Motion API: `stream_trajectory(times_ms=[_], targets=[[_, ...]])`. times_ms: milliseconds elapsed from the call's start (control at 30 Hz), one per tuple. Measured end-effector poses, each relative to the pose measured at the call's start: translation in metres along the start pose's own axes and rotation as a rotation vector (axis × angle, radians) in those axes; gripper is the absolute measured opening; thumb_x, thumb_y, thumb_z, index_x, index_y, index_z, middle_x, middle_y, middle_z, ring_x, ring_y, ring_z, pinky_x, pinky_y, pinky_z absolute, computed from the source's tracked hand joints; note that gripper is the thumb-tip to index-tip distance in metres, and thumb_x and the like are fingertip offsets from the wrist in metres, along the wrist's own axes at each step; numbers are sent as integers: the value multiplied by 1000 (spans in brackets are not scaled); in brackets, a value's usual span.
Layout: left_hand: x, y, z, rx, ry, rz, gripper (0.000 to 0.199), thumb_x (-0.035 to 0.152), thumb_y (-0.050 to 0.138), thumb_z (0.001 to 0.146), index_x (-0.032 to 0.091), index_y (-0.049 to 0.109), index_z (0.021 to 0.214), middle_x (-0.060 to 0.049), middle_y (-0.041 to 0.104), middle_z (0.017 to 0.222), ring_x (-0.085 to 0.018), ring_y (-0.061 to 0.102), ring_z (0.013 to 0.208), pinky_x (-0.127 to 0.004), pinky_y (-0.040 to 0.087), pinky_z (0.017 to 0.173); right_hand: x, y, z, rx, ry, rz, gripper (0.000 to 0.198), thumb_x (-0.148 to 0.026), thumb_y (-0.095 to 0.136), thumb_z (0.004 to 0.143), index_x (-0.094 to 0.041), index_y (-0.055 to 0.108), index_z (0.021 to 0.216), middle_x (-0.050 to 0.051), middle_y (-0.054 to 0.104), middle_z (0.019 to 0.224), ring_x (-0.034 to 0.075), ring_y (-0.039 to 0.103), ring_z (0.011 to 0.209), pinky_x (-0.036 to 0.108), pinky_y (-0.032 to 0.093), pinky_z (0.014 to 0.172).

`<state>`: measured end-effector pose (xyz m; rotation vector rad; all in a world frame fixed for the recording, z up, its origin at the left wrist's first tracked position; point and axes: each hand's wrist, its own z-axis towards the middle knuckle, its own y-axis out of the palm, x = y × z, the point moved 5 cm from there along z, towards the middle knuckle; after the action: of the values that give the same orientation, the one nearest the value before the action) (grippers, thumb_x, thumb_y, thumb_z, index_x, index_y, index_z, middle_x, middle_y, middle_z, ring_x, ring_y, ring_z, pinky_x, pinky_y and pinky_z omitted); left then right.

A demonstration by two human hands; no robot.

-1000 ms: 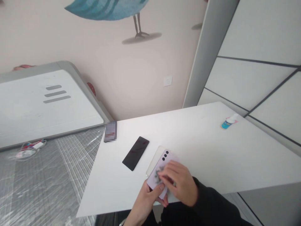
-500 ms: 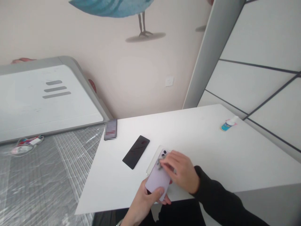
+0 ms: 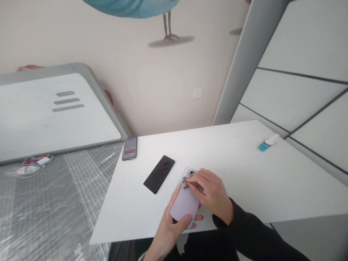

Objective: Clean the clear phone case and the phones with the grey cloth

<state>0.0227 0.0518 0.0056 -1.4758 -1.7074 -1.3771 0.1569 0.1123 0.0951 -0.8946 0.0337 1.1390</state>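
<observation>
Head view: your left fingers wrap a rectangular lilac phone, long axis slanting right, lens end farthest; right fingers pinch a crumpled grey wad.

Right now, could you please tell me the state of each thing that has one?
Lilac phone: held in the left hand, back facing up.
Grey wad: crumpled, pinched by the right hand at the phone's back.
Black phone: flat on the table, glossy dark face up.
Pale case: mostly hidden behind the lilac phone.
Bottle: on the table, white top on.
Wall socket: nothing plugged in.
Blurred item: state unreadable.
</observation>
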Motion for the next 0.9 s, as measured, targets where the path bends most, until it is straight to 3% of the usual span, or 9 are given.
stream_trajectory(times_ms=[67,167,300,367,467,567,700,833,900], targets=[[-2,0,0,-18,17,-153,87,29,83,85,36,39,159,-10,64,146,-25,74,109,-37,60,88,0,1,-3,-16,2,-1,22,-21,51,107,-20,66,92,4,68,79,20,59,73,34,46,69],[1,-1,0,-55,61,-440,89,10,89,73,43,53,148,-1,61,150,-18,67,121,-27,53,98,-18,9,-12,-70,-71,17,25,-22,53,107,-21,65,85,1,64,72,18,55,69,32,43,65],[9,1,1,-185,16,-716,77,22,97,64,34,68,135,-5,76,123,-11,70,89,-21,53,81,-37,12,-17,-93,-151,-11,34,-20,45,110,-20,64,81,0,61,68,17,51,65,33,38,63],[12,1,3,-180,10,-730,54,42,88,79,28,73,129,-6,77,115,-11,68,82,-22,53,77,-35,8,-13,-94,-185,-42,38,-20,42,111,-21,63,80,-1,59,67,17,49,64,34,35,62],[13,7,8,-160,-9,-736,44,53,69,96,23,73,126,-10,75,124,-20,70,105,-36,56,95,-24,-2,-5,-28,-148,-102,32,-17,44,110,-19,64,85,1,60,71,18,50,67,34,33,65],[11,13,13,-148,-28,-737,46,51,68,97,17,73,126,-14,70,137,-29,61,130,-47,48,112,-23,-3,-2,33,-94,-127,31,-17,44,111,-17,63,86,3,61,74,18,52,69,33,35,67],[10,22,15,-121,-38,-749,48,47,68,96,7,74,122,-19,69,137,-27,56,138,-35,41,119,-35,5,-6,2,-167,-102,46,-20,37,113,-21,58,73,-1,55,63,16,49,59,31,36,61],[15,30,11,-68,-23,-801,44,53,64,98,21,72,127,-11,69,138,-31,56,137,-52,46,115,-18,-5,-2,73,-26,-139,24,-16,47,109,-18,65,93,5,66,78,19,59,71,33,42,66],[14,33,9,-48,-48,-826,38,50,68,96,21,75,120,-10,71,134,-29,58,136,-47,47,114,-14,-4,1,58,-39,-134,27,-18,44,110,-19,65,93,4,65,76,19,60,68,32,43,63]])
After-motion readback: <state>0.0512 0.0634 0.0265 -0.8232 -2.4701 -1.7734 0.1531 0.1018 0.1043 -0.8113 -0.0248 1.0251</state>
